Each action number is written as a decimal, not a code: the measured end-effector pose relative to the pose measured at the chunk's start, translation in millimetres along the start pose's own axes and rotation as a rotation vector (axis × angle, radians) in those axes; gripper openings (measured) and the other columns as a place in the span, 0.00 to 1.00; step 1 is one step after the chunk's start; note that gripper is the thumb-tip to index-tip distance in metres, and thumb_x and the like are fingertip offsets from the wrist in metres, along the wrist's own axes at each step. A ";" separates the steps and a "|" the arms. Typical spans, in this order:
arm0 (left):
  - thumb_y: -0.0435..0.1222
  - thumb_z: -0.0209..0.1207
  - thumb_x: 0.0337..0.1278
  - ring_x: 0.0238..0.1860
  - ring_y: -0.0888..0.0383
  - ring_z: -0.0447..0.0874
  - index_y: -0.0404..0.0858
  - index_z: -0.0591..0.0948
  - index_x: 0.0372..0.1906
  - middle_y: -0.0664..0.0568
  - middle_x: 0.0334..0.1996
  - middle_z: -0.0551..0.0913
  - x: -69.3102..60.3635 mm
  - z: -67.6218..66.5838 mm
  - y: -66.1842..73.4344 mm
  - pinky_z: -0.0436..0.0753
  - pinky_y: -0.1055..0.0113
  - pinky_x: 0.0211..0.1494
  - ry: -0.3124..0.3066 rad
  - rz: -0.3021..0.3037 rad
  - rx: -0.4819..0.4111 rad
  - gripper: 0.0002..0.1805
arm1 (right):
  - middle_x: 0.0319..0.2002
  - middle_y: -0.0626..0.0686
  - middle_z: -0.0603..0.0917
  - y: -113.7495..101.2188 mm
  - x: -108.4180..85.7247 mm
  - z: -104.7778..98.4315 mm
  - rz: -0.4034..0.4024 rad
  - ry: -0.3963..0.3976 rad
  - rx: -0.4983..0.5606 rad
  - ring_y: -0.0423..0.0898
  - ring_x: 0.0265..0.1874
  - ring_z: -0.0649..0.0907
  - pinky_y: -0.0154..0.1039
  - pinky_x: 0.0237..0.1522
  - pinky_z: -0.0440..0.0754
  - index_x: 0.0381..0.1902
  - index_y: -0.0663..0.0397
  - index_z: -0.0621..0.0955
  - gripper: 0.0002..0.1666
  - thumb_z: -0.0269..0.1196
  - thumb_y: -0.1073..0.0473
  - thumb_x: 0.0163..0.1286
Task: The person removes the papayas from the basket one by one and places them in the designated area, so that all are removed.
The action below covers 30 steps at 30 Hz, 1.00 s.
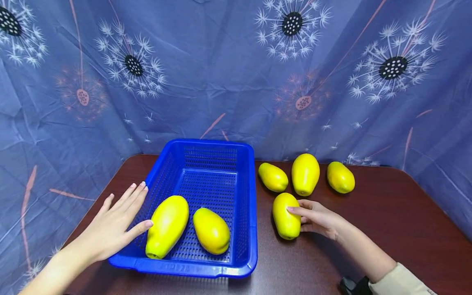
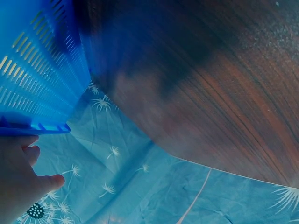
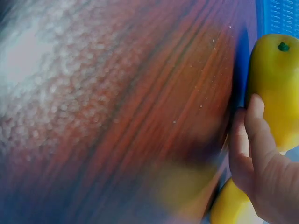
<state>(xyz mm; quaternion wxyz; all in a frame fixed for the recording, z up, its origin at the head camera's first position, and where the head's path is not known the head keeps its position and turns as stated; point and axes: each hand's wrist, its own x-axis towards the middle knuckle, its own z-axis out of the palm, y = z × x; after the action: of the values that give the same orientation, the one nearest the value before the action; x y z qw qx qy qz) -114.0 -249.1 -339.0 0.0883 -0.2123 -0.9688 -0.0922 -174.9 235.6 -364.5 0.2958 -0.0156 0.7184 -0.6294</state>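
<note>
Flowered blue cloth (image 1: 221, 73) hangs behind a brown table (image 1: 391, 217). Thumb on top and fingers alongside, the right hand (image 1: 320, 218), clearly the nearer, grasps a yellow fruit (image 1: 284, 221) just to its left, long axis running front to back; how firmly is hard to tell. Farther left of that grip stands the basket (image 1: 252, 213), the left hand (image 1: 112, 229) spread loosely at its far side.
</note>
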 end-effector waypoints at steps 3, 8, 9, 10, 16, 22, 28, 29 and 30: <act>0.54 0.50 0.62 0.73 0.48 0.40 0.34 0.53 0.72 0.40 0.71 0.52 0.7 0.0 0.5 0.34 0.40 0.67 0.003 0.001 -0.001 0.42 | 0.41 0.53 0.80 -0.4 0.7 0.2 0.019 0.021 -0.026 0.46 0.40 0.82 0.48 0.46 0.79 0.63 0.75 0.56 0.41 0.58 0.51 0.68; 0.54 0.50 0.62 0.73 0.47 0.41 0.34 0.53 0.72 0.40 0.71 0.52 1.4 -1.9 0.8 0.34 0.39 0.67 -0.004 -0.004 0.001 0.42 | 0.41 0.53 0.81 -1.0 0.9 0.8 0.036 0.043 -0.065 0.46 0.39 0.81 0.47 0.44 0.80 0.63 0.75 0.57 0.41 0.57 0.49 0.68; 0.54 0.50 0.62 0.73 0.47 0.40 0.34 0.53 0.72 0.40 0.71 0.52 1.2 -2.2 0.6 0.34 0.39 0.67 -0.009 -0.008 -0.002 0.42 | 0.40 0.53 0.81 -1.1 0.8 0.8 0.038 0.047 -0.072 0.45 0.39 0.81 0.47 0.44 0.80 0.63 0.75 0.57 0.41 0.57 0.48 0.68; 0.54 0.50 0.62 0.73 0.47 0.39 0.34 0.52 0.72 0.40 0.71 0.52 1.1 -2.3 0.6 0.33 0.39 0.67 -0.013 -0.009 -0.003 0.42 | 0.40 0.53 0.81 -1.3 0.7 0.9 0.040 0.048 -0.076 0.45 0.39 0.81 0.47 0.43 0.80 0.63 0.75 0.57 0.41 0.57 0.48 0.68; 0.54 0.49 0.62 0.73 0.50 0.36 0.34 0.52 0.72 0.40 0.71 0.51 0.8 -1.7 0.0 0.32 0.40 0.67 -0.015 -0.010 -0.003 0.42 | 0.40 0.53 0.80 -2.7 0.5 0.5 0.055 0.048 -0.076 0.46 0.38 0.81 0.46 0.42 0.81 0.63 0.74 0.58 0.40 0.57 0.48 0.68; 0.54 0.50 0.62 0.73 0.49 0.38 0.34 0.54 0.72 0.40 0.71 0.53 0.7 -0.8 0.5 0.33 0.40 0.67 0.002 -0.004 -0.001 0.42 | 0.41 0.54 0.80 -1.9 0.6 -0.9 0.054 0.033 -0.084 0.46 0.39 0.81 0.47 0.42 0.81 0.66 0.74 0.55 0.43 0.57 0.49 0.68; 0.54 0.50 0.62 0.73 0.49 0.38 0.34 0.53 0.72 0.39 0.71 0.53 -0.3 -0.9 0.4 0.33 0.40 0.67 0.001 -0.009 -0.001 0.42 | 0.42 0.55 0.80 -1.8 0.7 -1.1 0.065 0.038 -0.078 0.47 0.39 0.81 0.46 0.42 0.81 0.66 0.73 0.55 0.43 0.58 0.49 0.67; 0.54 0.50 0.62 0.73 0.48 0.39 0.34 0.53 0.72 0.39 0.71 0.53 -0.4 -0.9 0.4 0.33 0.40 0.67 0.003 -0.008 -0.001 0.42 | 0.42 0.55 0.80 -1.7 0.9 -1.2 0.065 0.038 -0.077 0.47 0.39 0.81 0.46 0.42 0.81 0.66 0.73 0.55 0.43 0.58 0.49 0.67; 0.54 0.50 0.62 0.73 0.48 0.39 0.34 0.53 0.72 0.39 0.71 0.53 -0.6 -0.9 0.3 0.33 0.40 0.67 0.003 -0.008 0.000 0.42 | 0.43 0.55 0.80 -1.6 0.9 -1.4 0.065 0.037 -0.076 0.47 0.39 0.81 0.46 0.43 0.81 0.66 0.73 0.54 0.43 0.58 0.49 0.68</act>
<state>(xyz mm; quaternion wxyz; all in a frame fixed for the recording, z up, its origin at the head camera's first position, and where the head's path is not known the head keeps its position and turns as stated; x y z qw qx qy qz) -113.3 -249.2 -338.2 0.0893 -0.2084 -0.9695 -0.0930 -176.8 236.1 -363.4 0.3020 0.0082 0.7471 -0.5920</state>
